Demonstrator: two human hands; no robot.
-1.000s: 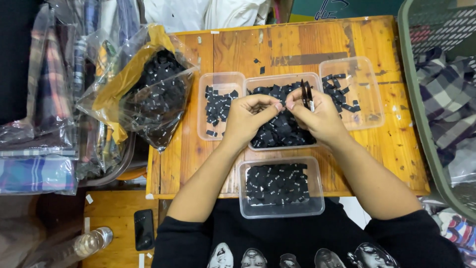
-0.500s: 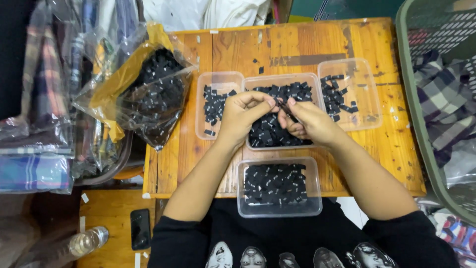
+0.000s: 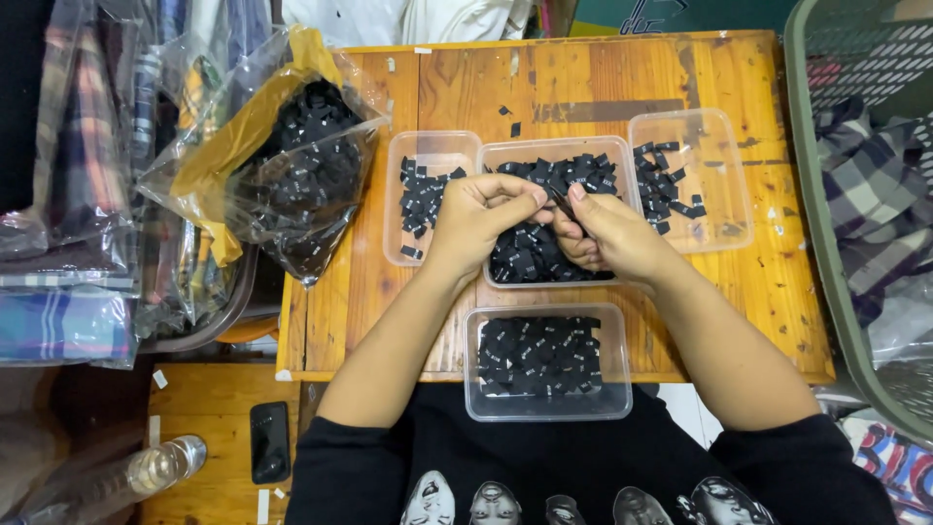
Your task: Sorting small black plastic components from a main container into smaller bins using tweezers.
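Hands met above the middle tub [image 3: 496, 156]: the left hand [image 3: 476, 219] pinched one small black tag [image 3: 541, 206] from the heap beneath, while the right hand [image 3: 607, 233] gripped dark tweezers [image 3: 562, 202] against it, apparently for a fine hold. Black tags [image 3: 539, 355], each with pale print, filled the tub nearest the wrists.

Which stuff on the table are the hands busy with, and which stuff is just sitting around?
Busy with:
left hand and right hand, pinching small black labels
middle tub of labels
left tub, right tub, near tub

Just sitting around:
plastic bag of labels
phone
bottle
green basket
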